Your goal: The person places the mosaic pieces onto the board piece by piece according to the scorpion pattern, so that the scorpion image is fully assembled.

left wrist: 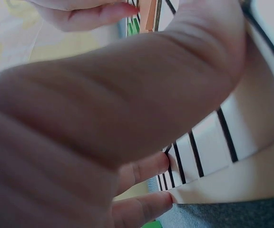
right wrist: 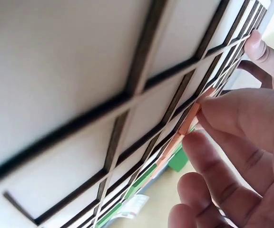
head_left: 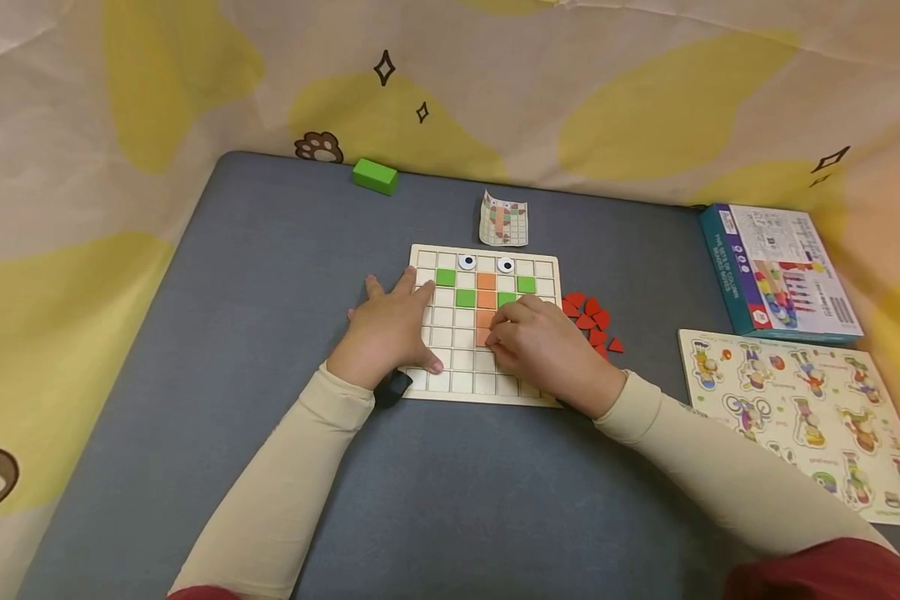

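A pale wooden grid board [head_left: 442, 337] lies on the table with two googly-eye discs [head_left: 467, 262], several green square tiles [head_left: 446, 277] and a column of orange square tiles [head_left: 486, 282] in its cells. My left hand [head_left: 386, 329] rests on the board's left edge, fingers spread and thumb over the lower left cells. My right hand [head_left: 547, 346] is at the lower end of the orange column. In the right wrist view, its thumb and a fingertip pinch an orange tile [right wrist: 190, 118] at the grid. That hand hides the board's lower right cells.
Red wedge-shaped pieces [head_left: 598, 318] lie loose right of the board. Behind it stands a small curled pattern card [head_left: 516, 233]. A green block [head_left: 375, 177] sits at the back edge. Farther right are a boxed toy [head_left: 795, 267] and a picture puzzle board [head_left: 787, 400].
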A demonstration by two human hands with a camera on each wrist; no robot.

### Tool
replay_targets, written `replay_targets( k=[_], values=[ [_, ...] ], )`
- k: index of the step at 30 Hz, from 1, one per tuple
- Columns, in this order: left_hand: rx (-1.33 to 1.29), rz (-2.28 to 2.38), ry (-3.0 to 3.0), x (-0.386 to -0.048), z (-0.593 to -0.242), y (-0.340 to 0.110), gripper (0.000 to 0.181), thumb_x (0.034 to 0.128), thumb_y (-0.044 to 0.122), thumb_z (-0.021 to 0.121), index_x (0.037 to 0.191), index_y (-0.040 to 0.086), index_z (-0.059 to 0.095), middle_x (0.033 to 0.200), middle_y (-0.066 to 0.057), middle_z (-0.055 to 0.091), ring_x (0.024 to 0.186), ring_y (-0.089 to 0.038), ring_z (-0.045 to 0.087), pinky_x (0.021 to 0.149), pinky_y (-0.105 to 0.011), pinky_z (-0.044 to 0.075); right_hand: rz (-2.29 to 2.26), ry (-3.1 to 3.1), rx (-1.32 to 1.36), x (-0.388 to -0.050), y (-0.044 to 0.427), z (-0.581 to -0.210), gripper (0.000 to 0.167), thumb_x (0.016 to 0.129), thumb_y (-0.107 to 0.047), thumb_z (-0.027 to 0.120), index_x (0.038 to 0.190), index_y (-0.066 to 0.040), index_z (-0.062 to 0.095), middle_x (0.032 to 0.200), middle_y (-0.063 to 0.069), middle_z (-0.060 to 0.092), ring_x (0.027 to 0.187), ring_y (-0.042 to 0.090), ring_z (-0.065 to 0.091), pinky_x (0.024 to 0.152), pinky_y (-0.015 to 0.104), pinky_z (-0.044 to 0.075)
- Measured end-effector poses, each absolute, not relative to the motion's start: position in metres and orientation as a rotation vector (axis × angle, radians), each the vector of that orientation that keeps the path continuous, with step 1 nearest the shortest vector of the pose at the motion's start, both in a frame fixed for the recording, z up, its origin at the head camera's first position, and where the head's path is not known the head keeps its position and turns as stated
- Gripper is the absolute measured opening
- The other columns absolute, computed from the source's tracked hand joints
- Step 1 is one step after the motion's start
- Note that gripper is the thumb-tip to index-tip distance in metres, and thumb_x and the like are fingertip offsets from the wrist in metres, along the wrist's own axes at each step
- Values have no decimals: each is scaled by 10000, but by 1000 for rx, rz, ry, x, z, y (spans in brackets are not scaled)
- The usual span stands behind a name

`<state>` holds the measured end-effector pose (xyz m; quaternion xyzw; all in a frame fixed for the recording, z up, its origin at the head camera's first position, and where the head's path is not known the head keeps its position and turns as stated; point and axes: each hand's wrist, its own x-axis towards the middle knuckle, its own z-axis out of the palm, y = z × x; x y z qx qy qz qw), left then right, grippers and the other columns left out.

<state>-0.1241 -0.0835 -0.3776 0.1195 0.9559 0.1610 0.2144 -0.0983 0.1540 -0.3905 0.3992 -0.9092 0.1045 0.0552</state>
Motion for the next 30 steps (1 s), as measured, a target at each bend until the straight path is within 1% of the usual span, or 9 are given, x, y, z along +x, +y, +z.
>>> replay_targets(
  k=[6,13,17,20,24,27,30],
  values=[
    [333,445,2648,-123,-378,-83,1270,641,445,1032,1667,121,357,1748,-190,158,1477,-708,47,949,-873,346,228,-2751,1248,-92,153,-389,60,912,-100,824,965,-75,831,946,50,749,914,273,659,881,384,535],
    [331,446,2655,-124,-379,-82,1267,637,443,1034,1666,127,364,1748,-185,163,1478,-707,54,950,-871,349,75,-2691,1210,-77,148,-391,65,928,-83,787,988,-59,798,968,68,750,839,274,620,727,371,538],
    [333,456,2657,-124,-379,-83,1266,633,441,1036,1662,123,370,1745,-191,171,1476,-710,55,948,-874,345,61,-2699,1180,-73,147,-390,108,931,-109,768,1013,-45,795,996,80,747,867,282,623,773,379,535],
    [332,462,2658,-123,-379,-83,1262,631,441,1037,1659,121,378,1743,-193,178,1476,-709,56,950,-876,342,89,-2733,1166,-73,148,-390,154,939,-145,751,1045,-44,799,1035,95,746,935,302,642,860,399,531],
    [334,459,2662,-123,-379,-82,1257,631,442,1037,1655,118,385,1742,-193,185,1477,-707,63,950,-872,348,137,-2759,1163,-73,149,-390,195,950,-148,723,1089,-34,797,1073,110,748,1010,314,660,931,417,525],
    [335,453,2661,-123,-378,-83,1259,633,445,1035,1657,116,380,1742,-195,182,1478,-707,66,949,-869,353,157,-2749,1185,-74,150,-390,181,944,-131,721,1072,-27,794,1035,100,751,984,296,671,931,415,518],
    [332,444,2660,-123,-378,-83,1265,636,453,1032,1661,117,371,1743,-194,177,1480,-704,68,951,-864,359,213,-2755,1224,-75,149,-389,109,939,-135,732,981,-57,795,960,62,737,918,267,659,898,401,507]
  ],
)
